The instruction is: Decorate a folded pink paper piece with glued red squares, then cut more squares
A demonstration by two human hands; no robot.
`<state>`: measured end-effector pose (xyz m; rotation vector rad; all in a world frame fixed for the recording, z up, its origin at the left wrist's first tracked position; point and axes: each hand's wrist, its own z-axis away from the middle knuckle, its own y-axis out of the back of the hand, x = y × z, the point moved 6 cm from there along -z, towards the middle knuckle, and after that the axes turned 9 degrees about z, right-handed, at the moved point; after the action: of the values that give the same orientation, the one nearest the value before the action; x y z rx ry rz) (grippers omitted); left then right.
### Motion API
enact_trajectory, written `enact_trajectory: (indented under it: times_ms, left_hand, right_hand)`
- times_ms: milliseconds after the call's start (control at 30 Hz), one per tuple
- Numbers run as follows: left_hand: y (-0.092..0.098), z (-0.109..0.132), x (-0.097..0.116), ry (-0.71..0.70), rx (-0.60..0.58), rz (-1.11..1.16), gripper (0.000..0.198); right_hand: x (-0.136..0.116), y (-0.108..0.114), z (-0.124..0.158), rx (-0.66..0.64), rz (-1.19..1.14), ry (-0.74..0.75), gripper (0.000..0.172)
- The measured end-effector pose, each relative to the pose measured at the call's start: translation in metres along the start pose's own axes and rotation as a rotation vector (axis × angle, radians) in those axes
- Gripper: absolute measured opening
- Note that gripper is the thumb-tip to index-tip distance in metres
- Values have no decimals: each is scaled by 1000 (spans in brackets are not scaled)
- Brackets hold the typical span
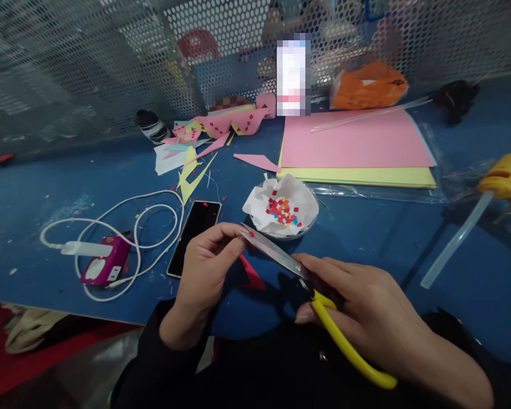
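My right hand [357, 301] is wrapped round scissors [276, 254] with yellow handles. Their long blades point up and left, to the fingertips of my left hand [210, 270]. Thumb and forefinger of that hand are pinched together at the blade tips, where a tiny red paper piece [251, 233] shows; the fingers hide most of what they hold. A pointed red paper scrap [252, 274] shows just below the blades, and I cannot tell whether it touches the table. Just beyond the tips stands a bowl lined with white paper [255, 199], holding several small red, orange and blue paper bits.
Left of my hands lie a dark phone [195, 233], a white cable [138, 227] and a purple device [111, 267]. Pink and yellow sheets [357, 139] lie at the back right. A yellow glue gun [506, 179] with a clear stick is at right. Paper scraps [191, 173] lie behind the phone.
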<state>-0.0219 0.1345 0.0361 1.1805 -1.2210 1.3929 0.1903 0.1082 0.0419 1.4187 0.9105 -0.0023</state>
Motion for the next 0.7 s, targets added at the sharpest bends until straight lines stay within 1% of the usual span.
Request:
enact_trajectory:
  times_ms: [200,367,500,600,700]
  left_hand:
    - [1,0,-1,13,4,15,8]
    - [-1,-1,0,17,9,-2,8]
    - [-1,-1,-1,28,18,-8,7]
    - [-2,-1,-2,34,10,16,7]
    - [-4,-1,-1,41,16,26,6]
  right_hand:
    - [1,-2,0,-21,-18,-11,59]
    - [1,-2,-2,-20,-33,-24,53]
    - [0,0,-3,-16,-47,-23,54]
    - [1,-1,-1,-29,-93,-46,50]
    - [4,-3,0,-60,-193,-107,42]
